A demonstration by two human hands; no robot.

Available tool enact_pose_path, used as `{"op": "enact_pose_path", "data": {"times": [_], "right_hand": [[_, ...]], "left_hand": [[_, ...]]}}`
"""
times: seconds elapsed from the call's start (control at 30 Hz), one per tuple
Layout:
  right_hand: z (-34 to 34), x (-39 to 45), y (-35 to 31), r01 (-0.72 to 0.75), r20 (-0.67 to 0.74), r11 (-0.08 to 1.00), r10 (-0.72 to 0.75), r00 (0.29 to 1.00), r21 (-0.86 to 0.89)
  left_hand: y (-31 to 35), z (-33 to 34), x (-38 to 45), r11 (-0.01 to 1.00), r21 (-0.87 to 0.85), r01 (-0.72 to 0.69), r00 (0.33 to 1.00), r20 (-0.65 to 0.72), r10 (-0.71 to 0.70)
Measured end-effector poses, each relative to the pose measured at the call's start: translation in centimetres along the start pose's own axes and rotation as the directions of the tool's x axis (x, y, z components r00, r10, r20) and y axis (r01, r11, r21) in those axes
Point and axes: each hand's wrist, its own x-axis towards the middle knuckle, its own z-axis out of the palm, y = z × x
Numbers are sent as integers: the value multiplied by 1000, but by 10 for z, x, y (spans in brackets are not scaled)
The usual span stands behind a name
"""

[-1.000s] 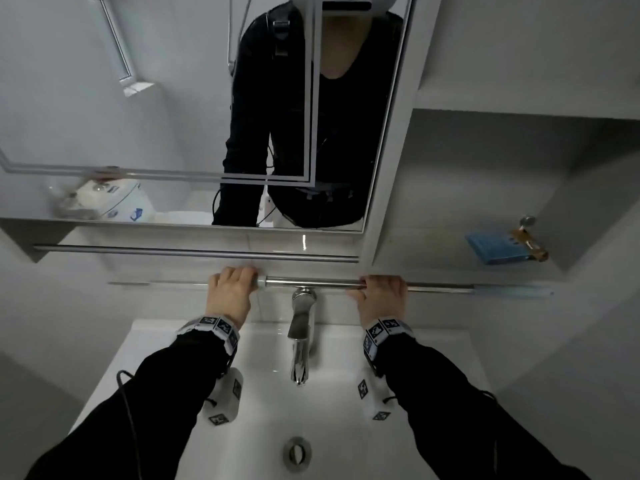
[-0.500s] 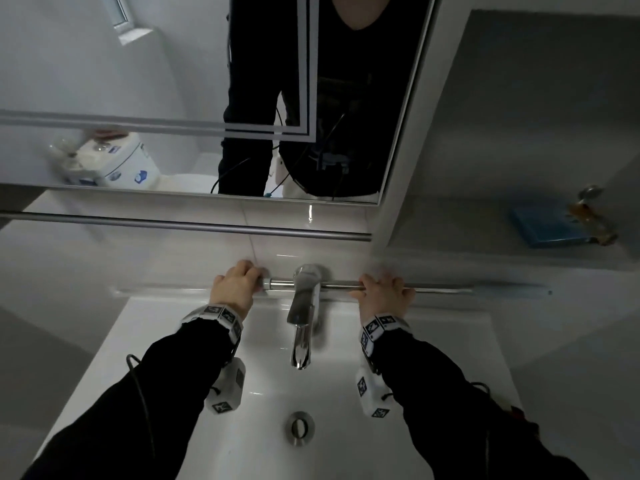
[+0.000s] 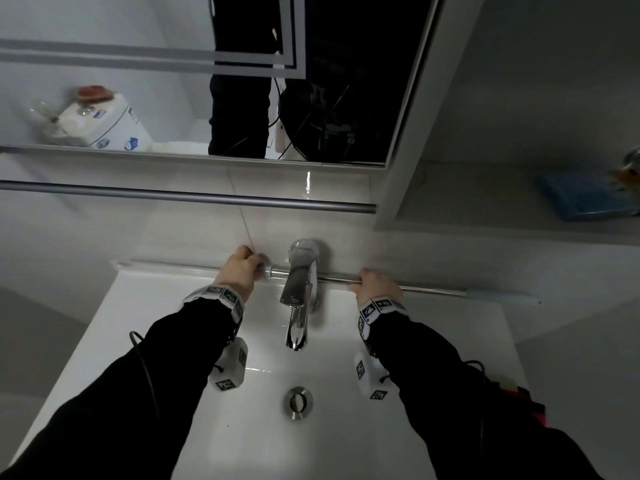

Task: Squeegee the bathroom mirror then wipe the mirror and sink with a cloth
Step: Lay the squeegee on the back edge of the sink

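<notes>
- Mirror (image 3: pixel 104 81): hanging on the wall above the sink, reflecting a person in dark clothing and a white toilet tank; a pale frosted band is running across its upper part.
- Sink (image 3: pixel 242 427): white basin lying directly below the camera, a round metal drain (image 3: pixel 298 402) sitting in its middle.
- Towel rail (image 3: pixel 187 197): grey bar running level across the tiled wall, between the mirror's lower edge and the sink.
- Squeegee (image 3: pixel 398 285): long thin metal bar lying level along the back edge of the sink, passing behind the tap; its right end is reaching past the right hand toward the side wall.
- Tap (image 3: pixel 300 289): chrome, standing at the sink's back centre, spout pointing toward the camera, sitting between the two hands.
- Cloth (image 3: pixel 581 199): blue, folded, lying on the recessed shelf to the right of the mirror, well apart from both hands.
- Left hand (image 3: pixel 239 271): fingers curling round the left end of the squeegee, just left of the tap.
- Right hand (image 3: pixel 375 285): fingers curling round the squeegee bar, right of the tap.
</notes>
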Motion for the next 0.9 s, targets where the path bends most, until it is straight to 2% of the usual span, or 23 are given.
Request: {"op": "enact_pose_path", "data": {"times": [0.13,0.3,0.43,0.6,0.73,0.9], "right_hand": [[4,5,2,1,35,1000,-1,999,16],[10,10,3,11,36,999,-12,999,33],[20,4,8,-3,56,999,0,998,54],[33,-9,21,15,65,995,-22,998,103],[30,-21,30,-28,46,993,23,999,111],[23,-43,41,-133,32,975,129,991,180]], "left_hand": [[-3,6,0,999,-36,4,1000,30,-3],[-6,9,0,999,37,-4,999,46,2],[-8,11,-5,978,209,21,990,133,-50],[-5,11,-12,973,228,38,984,160,-76],[2,10,-20,975,221,13,985,165,-50],[14,7,-43,968,247,50,989,124,-82]]}}
